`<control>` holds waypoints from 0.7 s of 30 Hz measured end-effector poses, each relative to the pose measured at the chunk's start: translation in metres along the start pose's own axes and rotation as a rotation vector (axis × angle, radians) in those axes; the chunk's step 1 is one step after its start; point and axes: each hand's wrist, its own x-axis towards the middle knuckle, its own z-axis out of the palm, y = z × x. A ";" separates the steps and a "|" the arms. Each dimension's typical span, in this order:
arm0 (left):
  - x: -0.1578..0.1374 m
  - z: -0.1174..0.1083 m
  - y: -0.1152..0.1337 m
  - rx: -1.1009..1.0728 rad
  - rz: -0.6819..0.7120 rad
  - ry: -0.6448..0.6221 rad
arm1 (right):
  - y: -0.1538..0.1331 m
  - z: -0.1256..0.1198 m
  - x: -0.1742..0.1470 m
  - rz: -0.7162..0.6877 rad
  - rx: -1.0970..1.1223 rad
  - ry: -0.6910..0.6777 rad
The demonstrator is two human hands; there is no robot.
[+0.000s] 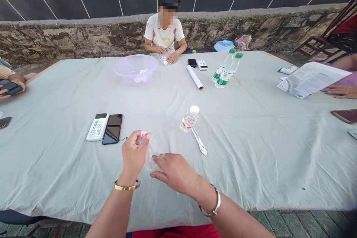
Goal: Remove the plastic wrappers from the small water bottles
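In the head view, clear plastic film (151, 159) over the counter (251, 119) is pinched by the left hand (134, 152); it is met by the right hand (175, 171), thumb and fingers parted. Red-marked labelling is borne by the small bottle (189, 119), green-and-white by two larger bottles (225, 76), blue print by a white device (96, 129); the lettering cannot be read.

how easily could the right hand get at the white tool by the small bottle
Probably yes: only tablecloth shows between the right hand and the white tool, though that hand is at the clear plastic.
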 end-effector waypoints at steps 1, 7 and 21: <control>0.000 0.002 -0.004 0.116 0.040 -0.046 | -0.003 -0.005 -0.003 -0.046 -0.002 0.030; -0.018 -0.006 -0.020 -0.184 -0.226 -0.612 | 0.002 -0.032 -0.006 -0.096 0.407 0.395; -0.033 0.008 -0.042 -0.617 -0.317 0.002 | -0.011 0.044 0.019 0.364 1.089 0.555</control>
